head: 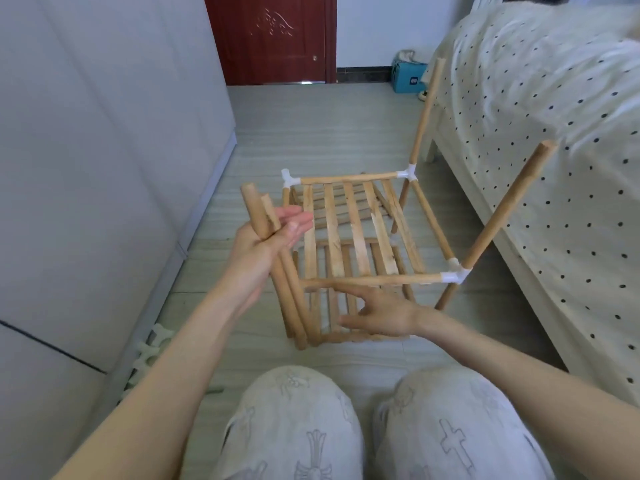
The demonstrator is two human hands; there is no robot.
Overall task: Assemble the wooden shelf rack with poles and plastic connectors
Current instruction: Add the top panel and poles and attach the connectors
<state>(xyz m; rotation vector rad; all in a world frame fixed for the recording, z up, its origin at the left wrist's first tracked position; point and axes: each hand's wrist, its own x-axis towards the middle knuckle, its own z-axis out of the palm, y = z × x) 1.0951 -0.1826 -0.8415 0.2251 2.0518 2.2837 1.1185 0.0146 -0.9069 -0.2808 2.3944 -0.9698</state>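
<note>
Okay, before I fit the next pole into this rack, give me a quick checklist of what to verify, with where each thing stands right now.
1. Poles in hand: ok. The left hand holds two loose poles.
2. Right hand free to steady the rack: ok, open below the near rail.
3. Right-side uprights seated: ok. The near-right connector and far-right connector each carry a pole.
4. Far-left connector socket free: ok, no upright in it.
5. Near-left corner has a connector: cannot tell, the held poles hide it.
6. Spare connectors in reach: ok, on the floor at left.
</note>
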